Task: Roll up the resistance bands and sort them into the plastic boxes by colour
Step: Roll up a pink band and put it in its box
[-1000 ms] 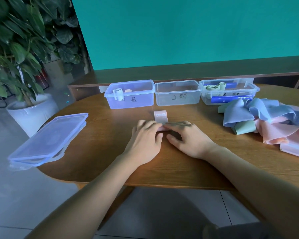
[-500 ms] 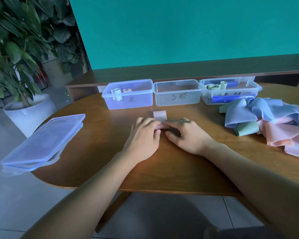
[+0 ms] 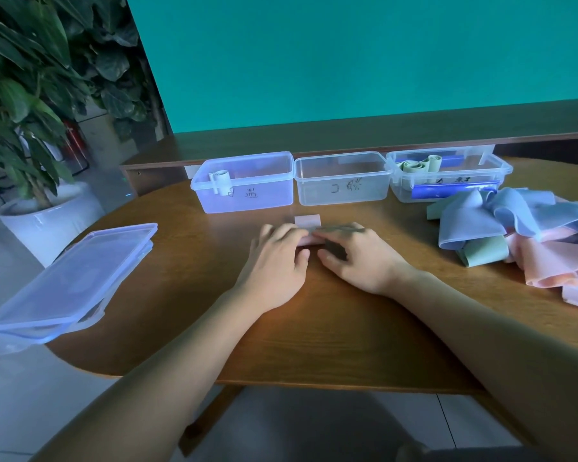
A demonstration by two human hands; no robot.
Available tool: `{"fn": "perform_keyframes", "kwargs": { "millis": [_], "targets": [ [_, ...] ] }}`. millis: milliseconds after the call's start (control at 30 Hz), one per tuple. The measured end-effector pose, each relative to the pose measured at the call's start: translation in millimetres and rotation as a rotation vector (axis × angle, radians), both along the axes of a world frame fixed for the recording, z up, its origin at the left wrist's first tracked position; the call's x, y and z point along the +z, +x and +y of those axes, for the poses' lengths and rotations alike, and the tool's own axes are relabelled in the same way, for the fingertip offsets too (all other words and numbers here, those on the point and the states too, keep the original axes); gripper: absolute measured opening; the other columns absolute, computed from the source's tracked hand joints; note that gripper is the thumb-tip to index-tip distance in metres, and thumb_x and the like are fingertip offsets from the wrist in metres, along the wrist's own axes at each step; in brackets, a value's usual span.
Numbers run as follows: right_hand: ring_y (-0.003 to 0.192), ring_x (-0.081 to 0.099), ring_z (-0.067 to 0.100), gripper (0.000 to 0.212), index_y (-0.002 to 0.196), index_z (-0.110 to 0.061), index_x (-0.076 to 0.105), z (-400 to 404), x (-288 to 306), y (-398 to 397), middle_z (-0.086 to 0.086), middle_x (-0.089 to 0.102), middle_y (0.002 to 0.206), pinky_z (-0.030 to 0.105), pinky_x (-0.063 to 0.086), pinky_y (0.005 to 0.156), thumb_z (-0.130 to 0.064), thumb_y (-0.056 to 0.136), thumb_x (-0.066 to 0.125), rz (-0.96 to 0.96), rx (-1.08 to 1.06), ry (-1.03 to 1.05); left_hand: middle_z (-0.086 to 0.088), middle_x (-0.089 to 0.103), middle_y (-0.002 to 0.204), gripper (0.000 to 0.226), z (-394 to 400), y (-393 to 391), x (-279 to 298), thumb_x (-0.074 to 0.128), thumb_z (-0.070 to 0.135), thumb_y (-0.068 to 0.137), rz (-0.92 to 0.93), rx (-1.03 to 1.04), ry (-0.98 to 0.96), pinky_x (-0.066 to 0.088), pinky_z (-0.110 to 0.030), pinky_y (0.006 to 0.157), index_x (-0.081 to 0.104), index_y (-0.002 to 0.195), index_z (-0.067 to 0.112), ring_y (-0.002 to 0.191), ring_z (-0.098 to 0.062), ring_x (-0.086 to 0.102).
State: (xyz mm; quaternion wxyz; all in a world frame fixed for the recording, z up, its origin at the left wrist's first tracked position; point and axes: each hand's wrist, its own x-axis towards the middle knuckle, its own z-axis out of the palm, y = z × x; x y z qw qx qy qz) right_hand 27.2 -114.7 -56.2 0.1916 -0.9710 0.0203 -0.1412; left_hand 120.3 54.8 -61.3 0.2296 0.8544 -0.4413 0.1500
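Since a second ago, the strip of pale pink resistance band (image 3: 307, 221) showing beyond your fingers has grown shorter, and both your hands have stayed pressed together over the roll.

Your left hand (image 3: 276, 261) and right hand (image 3: 357, 260) lie side by side at the middle of the round brown wooden table (image 3: 187, 275), palms down. Their fingers are curled over the rolled part of the pink band, which shows as a pink sliver between your index fingers; the loose end lies flat on the table just beyond them.

Along the far edge stand three clear plastic boxes in a row, touching. The left box (image 3: 244, 191), tinted blue, holds a pale rolled band (image 3: 221, 180) at its left end. The middle box (image 3: 342, 183) has handwriting on its near wall. The right box (image 3: 447, 175) holds rolled green bands (image 3: 417, 165) and something deep blue.

To the right of your hands, near the right box, lies a loose heap of unrolled bands (image 3: 514, 235) in light blue, green and pink.

At the near left, a stack of clear plastic lids (image 3: 74, 281) overhangs the table edge. Beyond it on the floor stands a leafy plant in a white pot (image 3: 47, 225).
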Motion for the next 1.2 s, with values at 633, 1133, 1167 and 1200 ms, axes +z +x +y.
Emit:
{"fn": "perform_keyframes", "kwargs": {
  "millis": [633, 1133, 1167, 1200],
  "targets": [
    [0.121, 0.053, 0.017, 0.041, 0.131, -0.049, 0.056, -10.7, -1.2, 20.1, -0.021, 0.064, 0.129, 0.047, 0.044, 0.106, -0.037, 0.094, 0.044, -0.106, 0.022, 0.001, 0.012, 0.042, 0.149, 0.041, -12.5, 19.1, -0.3, 0.042, 0.033, 0.104, 0.028, 0.033, 0.081, 0.031, -0.043, 0.111, 0.045, 0.145, 0.028, 0.129, -0.020, 0.033],
    [0.114, 0.055, 0.021, 0.045, 0.133, -0.038, 0.054, -19.4, 0.1, 42.4, -0.014, 0.066, 0.122, 0.048, 0.047, 0.099, -0.044, 0.091, 0.039, -0.086, -0.039, -0.002, 0.013, 0.047, 0.144, 0.039, -23.7, 31.9, 0.5, 0.044, 0.031, 0.103, 0.027, 0.039, 0.059, 0.033, -0.043, 0.107, 0.047, 0.141, 0.032, 0.124, -0.022, 0.036],
    [0.112, 0.055, 0.020, 0.043, 0.131, -0.039, 0.056, -20.8, -0.8, 43.2, -0.012, 0.068, 0.116, 0.046, 0.048, 0.098, -0.042, 0.092, 0.040, -0.110, -0.051, -0.002, 0.013, 0.046, 0.145, 0.040, -25.5, 33.8, 0.0, 0.044, 0.032, 0.102, 0.035, 0.048, 0.072, 0.033, -0.043, 0.108, 0.046, 0.142, 0.031, 0.124, -0.022, 0.036],
    [0.111, 0.056, 0.018, 0.040, 0.129, -0.042, 0.057, -22.8, -2.2, 44.6, -0.013, 0.068, 0.112, 0.045, 0.048, 0.098, -0.040, 0.092, 0.040, -0.124, -0.053, -0.001, 0.013, 0.045, 0.147, 0.041, -27.3, 35.7, -0.2, 0.043, 0.033, 0.102, 0.044, 0.057, 0.083, 0.032, -0.043, 0.108, 0.045, 0.144, 0.030, 0.125, -0.023, 0.035]
  ]
}}
